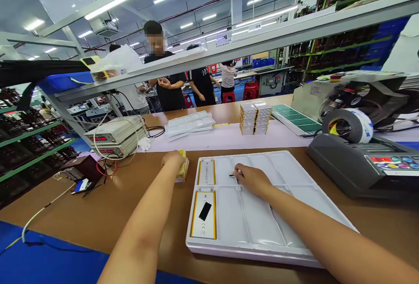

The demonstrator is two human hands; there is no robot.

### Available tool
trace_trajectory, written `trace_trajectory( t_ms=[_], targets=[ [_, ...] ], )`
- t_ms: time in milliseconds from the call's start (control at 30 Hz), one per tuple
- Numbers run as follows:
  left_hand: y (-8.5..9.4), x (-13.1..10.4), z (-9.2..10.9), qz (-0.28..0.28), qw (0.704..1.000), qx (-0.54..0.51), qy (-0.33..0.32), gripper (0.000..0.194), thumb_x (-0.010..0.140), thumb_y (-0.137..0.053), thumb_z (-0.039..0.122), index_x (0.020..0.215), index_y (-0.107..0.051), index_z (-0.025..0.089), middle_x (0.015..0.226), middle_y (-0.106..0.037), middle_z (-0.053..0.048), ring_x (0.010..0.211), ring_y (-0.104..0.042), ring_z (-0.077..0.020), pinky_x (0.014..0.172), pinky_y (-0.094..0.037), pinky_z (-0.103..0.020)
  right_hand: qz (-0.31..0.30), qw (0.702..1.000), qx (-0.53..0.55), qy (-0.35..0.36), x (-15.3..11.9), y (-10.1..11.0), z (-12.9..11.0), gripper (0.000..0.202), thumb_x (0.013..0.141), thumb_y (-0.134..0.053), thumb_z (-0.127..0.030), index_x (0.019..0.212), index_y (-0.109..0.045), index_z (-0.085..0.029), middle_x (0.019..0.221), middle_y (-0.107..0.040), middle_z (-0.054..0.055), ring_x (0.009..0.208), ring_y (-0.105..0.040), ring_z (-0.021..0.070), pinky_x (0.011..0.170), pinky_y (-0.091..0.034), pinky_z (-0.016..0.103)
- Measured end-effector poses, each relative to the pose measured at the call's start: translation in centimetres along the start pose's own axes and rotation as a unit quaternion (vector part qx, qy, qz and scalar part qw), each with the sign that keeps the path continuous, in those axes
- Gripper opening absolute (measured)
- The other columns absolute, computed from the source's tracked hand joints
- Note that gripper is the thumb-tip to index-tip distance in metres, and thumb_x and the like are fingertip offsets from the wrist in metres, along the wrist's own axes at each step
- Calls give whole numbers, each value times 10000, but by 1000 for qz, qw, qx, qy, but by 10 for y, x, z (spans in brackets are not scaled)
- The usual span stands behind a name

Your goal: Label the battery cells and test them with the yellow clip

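Note:
My left hand (173,160) is closed at the top of a small stack of flat battery cells (183,171), gripping a yellow-edged one; its fingertips are partly hidden. Over the white compartment tray (262,245), my right hand (252,180) pinches a small black strip (232,175). Two white cells with yellow edges lie in the tray's left column: the far battery cell (207,172) and the near battery cell (197,223). A black rectangular pad (205,211) rests at a slant on the near one.
A tape dispenser (353,170) with a tape roll (365,126) stands right of the tray. Behind are stacked cells (255,118), white trays (190,124) and a green panel (296,118). Stacked instruments (114,135) and cables sit left. A shelf beam (229,53) crosses above; people stand beyond.

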State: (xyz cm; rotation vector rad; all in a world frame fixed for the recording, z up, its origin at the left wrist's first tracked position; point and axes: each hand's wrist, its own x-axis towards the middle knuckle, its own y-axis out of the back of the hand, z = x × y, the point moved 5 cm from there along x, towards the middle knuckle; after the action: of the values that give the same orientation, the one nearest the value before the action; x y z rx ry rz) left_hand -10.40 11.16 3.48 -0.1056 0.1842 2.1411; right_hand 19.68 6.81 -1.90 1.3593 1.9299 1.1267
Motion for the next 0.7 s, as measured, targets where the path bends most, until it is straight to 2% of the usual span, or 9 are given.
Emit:
trace_trajectory(
  t_ms=[133, 233, 300, 367, 433, 533, 567, 700],
  targets=[
    [5, -25, 13, 10, 1000, -26, -4, 231, 524, -644, 124, 624, -452, 203, 840, -571, -108, 1063, -447, -292, 663, -411, -295, 27, 1000, -9, 3, -4, 4, -3, 185, 827, -342, -341, 893, -475, -231, 771, -607, -12, 652, -515, 134, 523, -276, 219],
    [0, -56, 7, -58, 994, -93, 0, 245, 543, -658, 180, 742, -518, 208, 798, -581, -66, 868, -553, -244, 626, -424, -277, 84, 995, -27, 43, -14, 14, -21, 178, 831, -333, -316, 860, -480, -218, 787, -603, -9, 678, -517, 131, 545, -288, 223],
    [-10, -78, -8, -126, 981, -149, 16, 240, 590, -625, 268, 801, -542, 185, 737, -581, -62, 694, -572, -215, 596, -439, -306, 85, 992, -45, 87, -22, 17, -41, 182, 832, -332, -304, 826, -490, -212, 796, -602, -8, 698, -524, 125, 559, -295, 222],
    [-20, -95, -27, -177, 963, -198, 33, 249, 651, -548, 349, 811, -549, 159, 687, -572, -64, 593, -555, -190, 578, -451, -333, 48, 988, -83, 122, -30, 15, -62, 172, 822, -353, -288, 798, -504, -208, 797, -605, -3, 699, -533, 125, 558, -297, 224],
    [-26, -103, -45, -204, 932, -294, 57, 246, 685, -491, 363, 813, -545, 160, 665, -568, -54, 568, -546, -169, 587, -463, -337, 0, 982, -134, 134, -37, 10, -81, 162, 806, -372, -265, 780, -521, -207, 802, -614, 8, 698, -546, 137, 543, -294, 232],
    [-26, -101, -61, -200, 857, -465, 95, 199, 689, -487, 324, 830, -533, 193, 683, -584, -31, 572, -551, -156, 642, -472, -365, -64, 970, -202, 117, -43, 0, -98, 151, 776, -397, -222, 802, -545, -203, 820, -627, 39, 710, -566, 168, 519, -301, 240],
    [-25, -99, -64, -194, 841, -495, 105, 190, 686, -491, 315, 830, -533, 198, 698, -592, -29, 575, -554, -160, 659, -471, -387, -79, 966, -219, 112, -45, -3, -102, 151, 766, -406, -210, 815, -549, -198, 825, -630, 52, 716, -570, 179, 517, -310, 242],
    [-24, -96, -64, -206, 834, -499, 113, 196, 696, -485, 312, 845, -542, 200, 746, -610, -33, 585, -558, -170, 675, -466, -424, -124, 954, -259, 82, -49, -11, -112, 163, 732, -433, -156, 830, -562, -169, 822, -629, 98, 717, -582, 206, 516, -347, 256]
  ],
)
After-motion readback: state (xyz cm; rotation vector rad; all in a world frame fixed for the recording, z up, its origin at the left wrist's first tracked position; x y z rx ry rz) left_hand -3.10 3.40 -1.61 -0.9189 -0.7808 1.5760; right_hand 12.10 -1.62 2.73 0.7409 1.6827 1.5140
